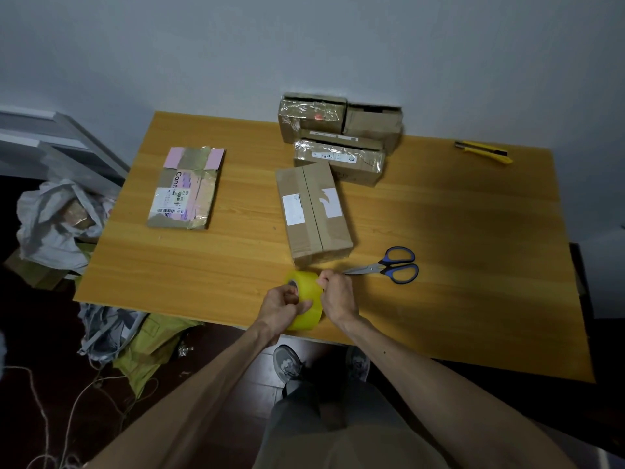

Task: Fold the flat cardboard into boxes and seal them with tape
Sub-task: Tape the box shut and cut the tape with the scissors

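Observation:
A yellow tape roll (307, 309) is held over the near edge of the wooden table (439, 265). My left hand (282, 308) grips the roll through its core, thumb on the outside. My right hand (336, 294) pinches at the roll's top right edge, where the tape's end lies. Just beyond them stands a folded cardboard box (313, 213) with white labels on top, its long side pointing away from me. A flat, taped cardboard piece (187, 189) with pink patches lies at the left of the table.
Blue-handled scissors (389, 265) lie right of my hands. Several taped boxes (341, 137) are stacked against the back wall. A yellow utility knife (483, 152) lies at the far right. White bags (57, 221) and clutter (135, 340) sit on the floor at the left.

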